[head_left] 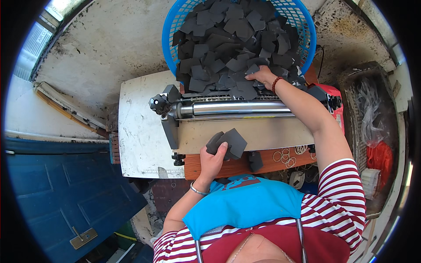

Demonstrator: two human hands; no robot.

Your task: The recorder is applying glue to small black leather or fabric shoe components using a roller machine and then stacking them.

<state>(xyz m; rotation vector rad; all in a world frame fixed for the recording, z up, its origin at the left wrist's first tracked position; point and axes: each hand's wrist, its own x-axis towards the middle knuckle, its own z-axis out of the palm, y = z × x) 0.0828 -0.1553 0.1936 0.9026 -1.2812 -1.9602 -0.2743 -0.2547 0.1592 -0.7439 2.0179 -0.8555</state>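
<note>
My left hand (213, 160) is closed around a small stack of flat black pieces (236, 142), thumb on top, in front of the roller machine's beige board (245, 133). Over the machine, my right hand (264, 76) reaches to the heap of similar black pieces (232, 39) in a blue plastic basket (310, 41). Its thumb and fingers are pinched at one dark piece (252, 69) near the heap's front edge. The shiny metal roller (241, 108) lies between my two hands, passing under my right forearm.
On the reddish-brown wooden tabletop (197, 168) stands another small black stack (255, 161), with several rubber bands (287, 158) to its right. A black knob (159, 104) juts from the machine's left end. At right is a crate (351, 109) holding plastic bags; a blue door (57, 188) is at left.
</note>
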